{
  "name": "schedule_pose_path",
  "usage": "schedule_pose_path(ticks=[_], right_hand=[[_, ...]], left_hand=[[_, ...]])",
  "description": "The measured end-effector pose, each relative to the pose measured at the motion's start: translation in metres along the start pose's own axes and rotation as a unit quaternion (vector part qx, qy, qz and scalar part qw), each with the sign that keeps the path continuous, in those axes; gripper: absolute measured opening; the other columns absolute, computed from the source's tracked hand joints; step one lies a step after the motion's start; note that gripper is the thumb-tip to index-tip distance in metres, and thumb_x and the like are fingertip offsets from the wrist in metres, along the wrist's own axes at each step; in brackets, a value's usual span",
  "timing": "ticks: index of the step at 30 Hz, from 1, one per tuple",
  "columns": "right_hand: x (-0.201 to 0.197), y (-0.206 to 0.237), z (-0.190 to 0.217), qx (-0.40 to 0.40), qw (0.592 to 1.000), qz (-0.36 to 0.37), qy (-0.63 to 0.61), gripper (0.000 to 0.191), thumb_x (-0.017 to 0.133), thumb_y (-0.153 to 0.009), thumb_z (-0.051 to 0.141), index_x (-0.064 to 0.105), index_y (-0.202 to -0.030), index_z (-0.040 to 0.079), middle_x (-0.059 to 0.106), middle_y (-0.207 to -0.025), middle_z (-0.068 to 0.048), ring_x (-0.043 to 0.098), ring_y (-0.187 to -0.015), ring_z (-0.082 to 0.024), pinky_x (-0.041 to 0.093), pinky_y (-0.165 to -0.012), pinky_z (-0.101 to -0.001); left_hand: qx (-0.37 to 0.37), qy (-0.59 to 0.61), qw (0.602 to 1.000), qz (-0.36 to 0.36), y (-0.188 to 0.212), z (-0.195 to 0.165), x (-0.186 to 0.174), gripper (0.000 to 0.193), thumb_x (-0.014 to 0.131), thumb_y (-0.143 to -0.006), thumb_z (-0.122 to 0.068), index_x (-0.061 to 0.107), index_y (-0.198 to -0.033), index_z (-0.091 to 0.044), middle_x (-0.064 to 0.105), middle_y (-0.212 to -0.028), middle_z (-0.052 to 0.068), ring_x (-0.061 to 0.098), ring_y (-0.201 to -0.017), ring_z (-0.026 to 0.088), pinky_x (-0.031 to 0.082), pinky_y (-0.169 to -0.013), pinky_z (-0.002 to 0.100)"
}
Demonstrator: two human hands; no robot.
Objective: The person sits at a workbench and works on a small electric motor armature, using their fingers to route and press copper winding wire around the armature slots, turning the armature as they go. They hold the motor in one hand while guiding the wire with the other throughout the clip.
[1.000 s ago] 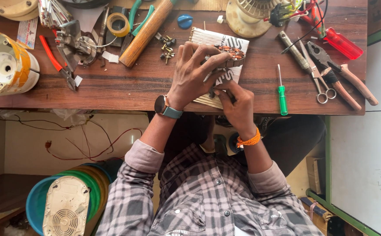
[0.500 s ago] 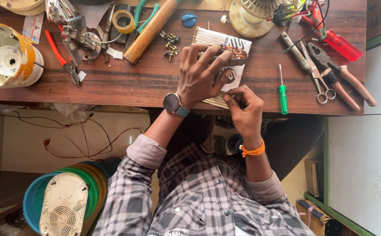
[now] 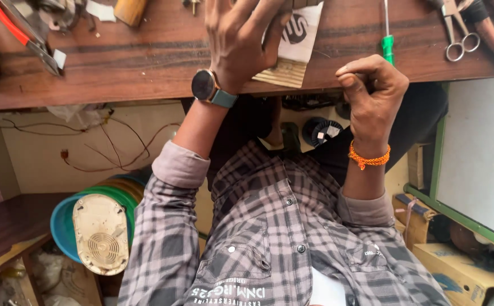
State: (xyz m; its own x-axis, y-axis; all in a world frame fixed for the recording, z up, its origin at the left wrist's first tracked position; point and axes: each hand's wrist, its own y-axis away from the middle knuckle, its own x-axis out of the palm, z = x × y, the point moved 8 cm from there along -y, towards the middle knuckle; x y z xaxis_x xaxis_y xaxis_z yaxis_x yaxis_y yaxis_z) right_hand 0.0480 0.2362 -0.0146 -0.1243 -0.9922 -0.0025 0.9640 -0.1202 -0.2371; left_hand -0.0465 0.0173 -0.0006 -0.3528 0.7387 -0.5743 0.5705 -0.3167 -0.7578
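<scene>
1. My left hand [image 3: 241,42] lay flat, fingers spread, pressing the white printed card on its ribbed cardboard pad [image 3: 292,51] at the front edge of the brown wooden workbench [image 3: 116,73].
2. My right hand [image 3: 372,93] was curled shut at that edge; whether it pinched anything, I cannot tell.
3. Done well, I judged, this needed steady downward pressure so the pad stayed put.

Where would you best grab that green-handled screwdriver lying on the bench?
Probably by the green handle, the thick end, which points toward the bench's near edge. Come from above on the scissors side: the right hand is a closed fist just below the handle, blocking that approach.
</scene>
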Motion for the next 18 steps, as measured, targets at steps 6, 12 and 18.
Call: schedule_pose_path(ticks=[6, 12, 18], right_hand=[[-0.006, -0.026, 0.015, -0.044, 0.994, 0.004, -0.101, 0.041, 0.073, -0.107, 0.035, 0.068, -0.102, -0.005, 0.056, -0.067, -0.002, 0.042, -0.050, -0.005, 0.028, -0.046, -0.0207], [-0.011, -0.052, 0.042, -0.057, 0.990, -0.011, -0.125, 0.041, 0.067, -0.111, 0.034, 0.062, -0.109, -0.006, 0.040, -0.060, 0.004, 0.029, -0.045, -0.003, 0.020, -0.047, -0.0228], [-0.002, -0.060, 0.052, -0.060, 0.990, -0.001, -0.131, 0.037, 0.065, -0.111, 0.035, 0.064, -0.108, -0.001, 0.041, -0.063, 0.005, 0.031, -0.048, -0.003, 0.022, -0.046, -0.0229]], left_hand=[[0.003, -0.016, 1.000, -0.008, -0.015, -0.007, -0.010, 0.036, 0.074, -0.098, -0.021, 0.063, -0.132, -0.020, 0.069, -0.121, -0.002, 0.058, -0.112, 0.023, 0.048, -0.096, 0.042], [0.010, -0.029, 1.000, -0.007, -0.019, -0.009, -0.014, 0.037, 0.075, -0.097, -0.026, 0.062, -0.131, -0.019, 0.067, -0.127, -0.002, 0.056, -0.108, 0.020, 0.048, -0.090, 0.038], [-0.005, -0.026, 1.000, 0.004, -0.025, -0.014, -0.024, 0.037, 0.076, -0.096, -0.026, 0.063, -0.129, -0.018, 0.068, -0.126, -0.003, 0.055, -0.109, 0.020, 0.047, -0.090, 0.037]])
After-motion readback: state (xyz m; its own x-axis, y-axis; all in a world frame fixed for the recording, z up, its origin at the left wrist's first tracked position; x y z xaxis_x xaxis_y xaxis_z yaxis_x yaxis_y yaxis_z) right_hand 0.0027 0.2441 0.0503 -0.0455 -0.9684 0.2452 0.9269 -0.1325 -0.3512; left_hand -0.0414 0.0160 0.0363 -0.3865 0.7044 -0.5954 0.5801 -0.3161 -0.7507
